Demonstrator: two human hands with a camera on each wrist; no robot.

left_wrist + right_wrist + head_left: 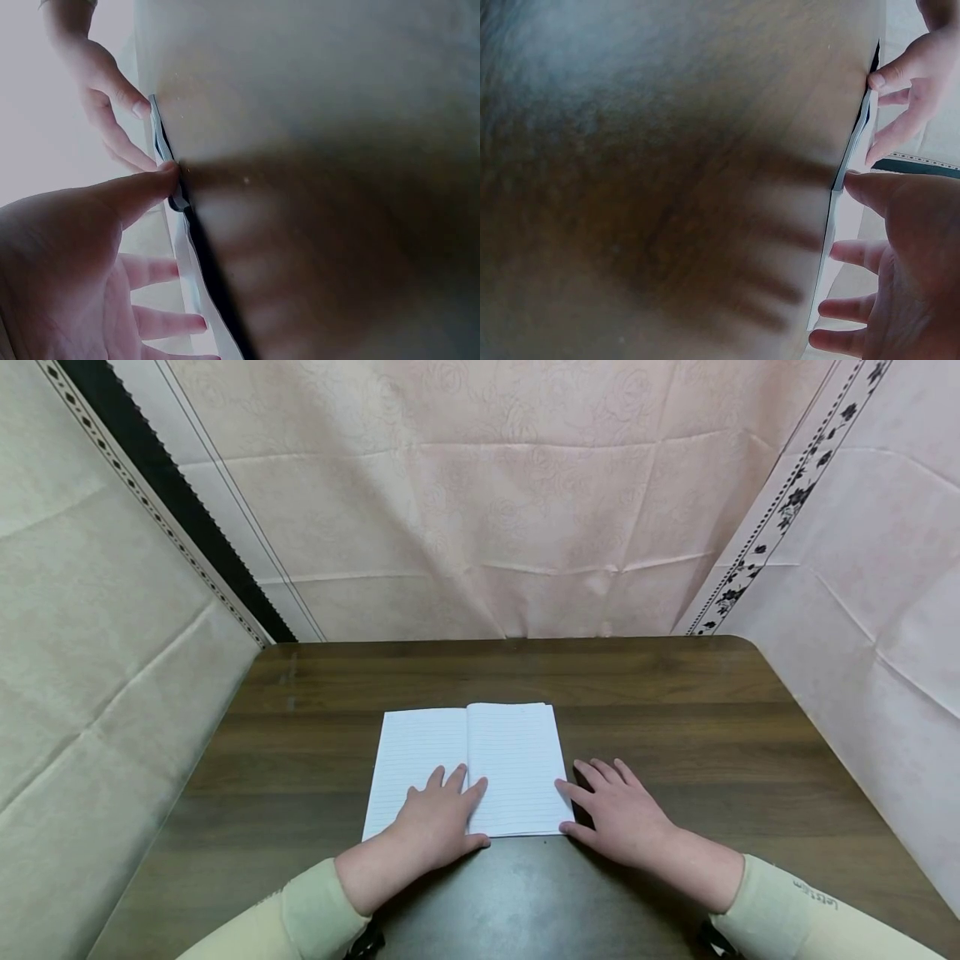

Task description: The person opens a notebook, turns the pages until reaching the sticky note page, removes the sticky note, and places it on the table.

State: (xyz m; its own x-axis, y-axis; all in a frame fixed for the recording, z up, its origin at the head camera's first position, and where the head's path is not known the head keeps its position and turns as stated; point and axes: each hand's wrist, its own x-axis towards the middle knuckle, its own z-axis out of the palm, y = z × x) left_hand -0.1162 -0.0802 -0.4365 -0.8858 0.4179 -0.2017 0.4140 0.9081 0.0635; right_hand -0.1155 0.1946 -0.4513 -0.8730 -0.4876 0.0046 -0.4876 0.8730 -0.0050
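Observation:
A lined notebook (516, 756) lies spread flat on the table, its two visible pages bare of writing. Across the lower part of the left page rests my left hand (437, 823), fingers spread, with the thumb at the bottom edge by the spine. My right hand (627, 820) is at the notebook's lower right side, its thumb and index fingertip touching the page edge and the other fingers reaching past it. In the left wrist view the left thumb (150, 191) meets the notebook's thin edge. Seen from the right wrist, the right thumb (866, 187) is at that edge too.
The brown wood-grain table (300, 768) spreads out around the notebook. A pale patterned cloth (510, 518) hangs behind the far edge, and light cloths with dark printed borders stand along the left (97, 635) and right (877, 585) sides.

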